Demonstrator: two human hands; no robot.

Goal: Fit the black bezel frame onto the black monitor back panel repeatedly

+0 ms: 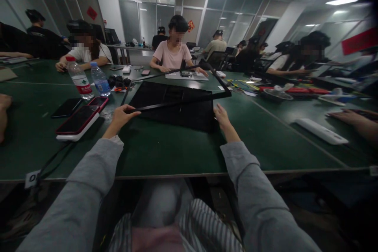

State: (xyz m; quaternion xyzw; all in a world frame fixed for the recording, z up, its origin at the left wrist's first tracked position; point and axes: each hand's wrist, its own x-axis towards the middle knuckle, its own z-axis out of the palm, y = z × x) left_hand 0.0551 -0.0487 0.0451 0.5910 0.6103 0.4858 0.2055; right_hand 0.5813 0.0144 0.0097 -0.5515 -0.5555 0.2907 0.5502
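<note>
A thin black rectangular frame (163, 106) is raised and tilted over the table, with its near bar toward me. My left hand (122, 117) pinches the near left end of that bar between thumb and fingers. Beneath the frame lies a flat black panel (189, 116), with a darker rectangular patch near its far side. My right hand (223, 121) is at the panel's right edge, its curled fingers closed on that edge and its fingertips partly hidden. Whether frame and panel are joined, I cannot tell.
Phones (78, 120) on a white block, another dark phone (67, 107) and two bottles (102, 80) stand left on the green table (165, 153). A white bar-shaped device (321, 131) lies right. Across the table sits a person in pink (173, 53); other people sit around.
</note>
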